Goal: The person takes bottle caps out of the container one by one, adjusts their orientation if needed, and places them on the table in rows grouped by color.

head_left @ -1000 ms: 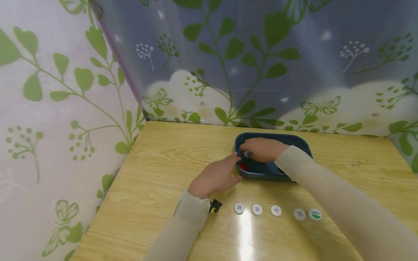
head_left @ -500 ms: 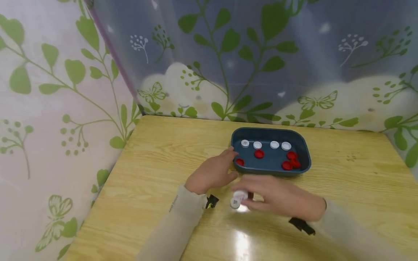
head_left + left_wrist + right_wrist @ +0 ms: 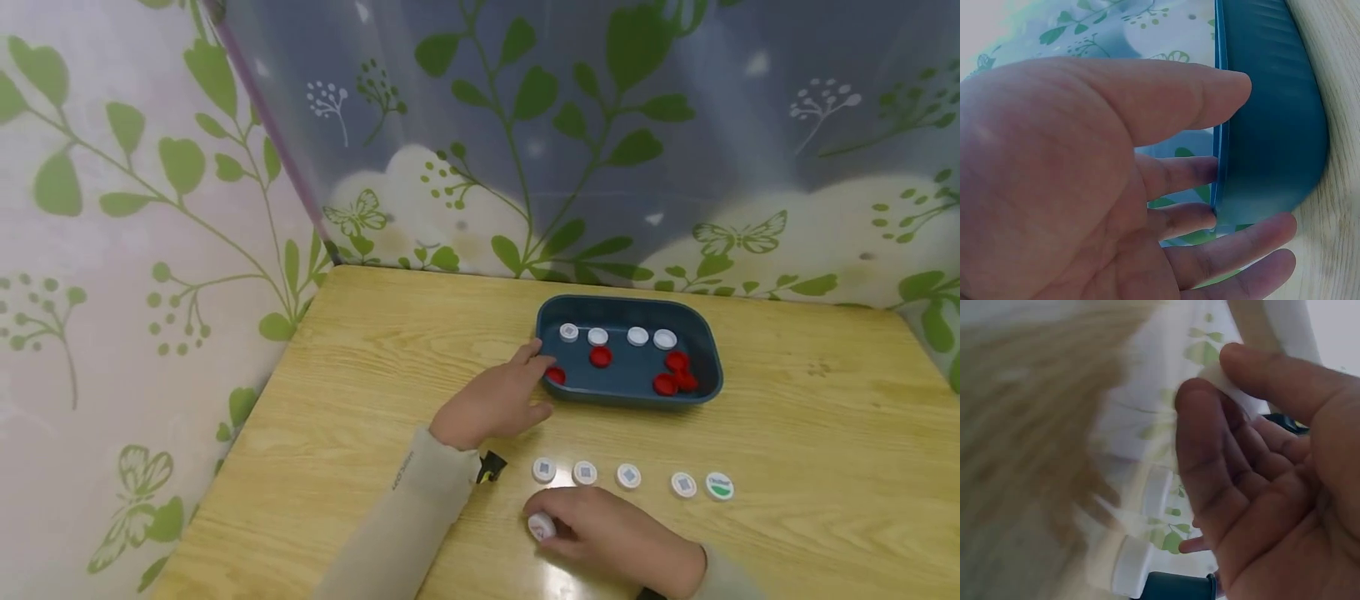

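Observation:
My right hand (image 3: 611,533) pinches a white bottle cap (image 3: 542,526) between thumb and index finger, low over the near part of the table. In the right wrist view that white cap (image 3: 1235,394) is partly hidden behind the fingertips. My left hand (image 3: 491,406) lies at the left end of a dark blue tray (image 3: 630,398), its fairly straight fingers touching the rim. Seen from the left wrist, the thumb lies across the outside of the tray wall (image 3: 1272,119). A row of several white caps (image 3: 584,473) rests on the table between the tray and my right hand.
Inside the tray are several white caps (image 3: 637,337) along the back and several red caps (image 3: 665,384), mostly at the right. One cap (image 3: 720,486) at the row's right end has a green mark. A patterned cloth wall (image 3: 420,208) stands behind the table (image 3: 375,350).
My right hand came out of the tray and moved toward the near edge with a white cap, passing over the row. The left hand has stayed at the tray's left end.

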### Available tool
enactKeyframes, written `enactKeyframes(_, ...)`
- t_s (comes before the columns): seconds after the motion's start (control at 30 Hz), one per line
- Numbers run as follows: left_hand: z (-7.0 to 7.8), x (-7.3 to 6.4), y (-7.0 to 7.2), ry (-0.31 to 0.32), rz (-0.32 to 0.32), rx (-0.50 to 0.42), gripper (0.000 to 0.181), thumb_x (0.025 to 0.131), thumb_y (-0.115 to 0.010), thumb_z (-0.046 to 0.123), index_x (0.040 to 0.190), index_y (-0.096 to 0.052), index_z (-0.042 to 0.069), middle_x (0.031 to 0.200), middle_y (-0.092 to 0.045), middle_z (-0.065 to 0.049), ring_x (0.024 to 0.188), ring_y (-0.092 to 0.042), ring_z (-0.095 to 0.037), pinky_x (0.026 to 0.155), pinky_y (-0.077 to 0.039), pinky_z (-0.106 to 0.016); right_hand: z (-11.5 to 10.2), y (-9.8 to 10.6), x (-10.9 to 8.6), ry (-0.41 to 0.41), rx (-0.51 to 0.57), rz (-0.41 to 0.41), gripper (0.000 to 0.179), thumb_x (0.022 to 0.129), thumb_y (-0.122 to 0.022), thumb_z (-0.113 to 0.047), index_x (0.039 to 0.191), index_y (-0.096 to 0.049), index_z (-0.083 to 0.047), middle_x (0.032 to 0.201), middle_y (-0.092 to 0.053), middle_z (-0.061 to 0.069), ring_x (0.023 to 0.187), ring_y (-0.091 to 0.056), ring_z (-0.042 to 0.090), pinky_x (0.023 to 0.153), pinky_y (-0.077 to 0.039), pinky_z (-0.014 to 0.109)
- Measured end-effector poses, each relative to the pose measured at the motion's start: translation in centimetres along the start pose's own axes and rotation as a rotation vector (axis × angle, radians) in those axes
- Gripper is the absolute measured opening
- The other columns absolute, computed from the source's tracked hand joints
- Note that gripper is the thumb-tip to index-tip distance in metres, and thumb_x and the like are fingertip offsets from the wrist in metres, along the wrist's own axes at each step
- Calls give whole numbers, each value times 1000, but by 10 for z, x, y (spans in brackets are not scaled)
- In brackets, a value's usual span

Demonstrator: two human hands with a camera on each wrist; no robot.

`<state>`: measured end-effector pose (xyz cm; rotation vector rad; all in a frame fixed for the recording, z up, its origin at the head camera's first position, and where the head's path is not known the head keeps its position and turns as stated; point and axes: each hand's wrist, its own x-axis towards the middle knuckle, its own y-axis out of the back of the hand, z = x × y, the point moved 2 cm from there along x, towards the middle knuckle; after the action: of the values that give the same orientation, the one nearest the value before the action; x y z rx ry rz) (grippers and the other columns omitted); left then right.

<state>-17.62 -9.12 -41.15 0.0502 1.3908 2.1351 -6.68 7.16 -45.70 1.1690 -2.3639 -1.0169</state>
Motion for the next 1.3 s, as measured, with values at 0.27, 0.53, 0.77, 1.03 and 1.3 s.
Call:
enactKeyframes(0.27,-3,1,-2,-4,-10,2,68,103,-64,36,162,-35,17,174,-11,-3,130,-61,-23,103,-51,-36,6,-9,0,-77,34,-3,15,98,-73,-22,113,-71,-18,105,-67,-17,92,-58,-5,83,-53,25)
enactKeyframes(0.53,2,1,-1,-18,-17,16,69,103,-64,36,162,-35,17,174,-11,-3,136,-56,-24,104,-50,-37,11,-5,-4,-162,-93,31,19,96,-76,-34,112,-73,-25,105,-60,-18,90,-57,-3,81,-54,28)
enactKeyframes(0.77,3,1,-1,-1,-22,34,70,102,-65,39,162,-35,18,174,-11,-3,133,-59,-23,102,-51,-37,12,-2,-4,-133,-146,37,21,94,-76,-38,110,-75,-25,103,-57,-15,83,-55,-3,70,-52,25)
enactKeyframes(1.03,1,-3,1,1,-10,7,71,103,-65,36,163,-33,15,174,-12,-2,127,-63,-23,100,-52,-36,9,-3,-1,-150,-162,59,19,96,-75,-34,110,-73,-22,99,-57,-16,79,-52,-3,66,-49,25)
enactKeyframes(1.3,-1,0,3,-14,109,-10,62,103,-64,31,158,-42,12,170,-27,-5,142,-49,-23,111,-45,-39,10,-4,-3,-178,-130,48,18,96,-74,-34,111,-72,-24,99,-58,-17,81,-53,-2,71,-51,25)
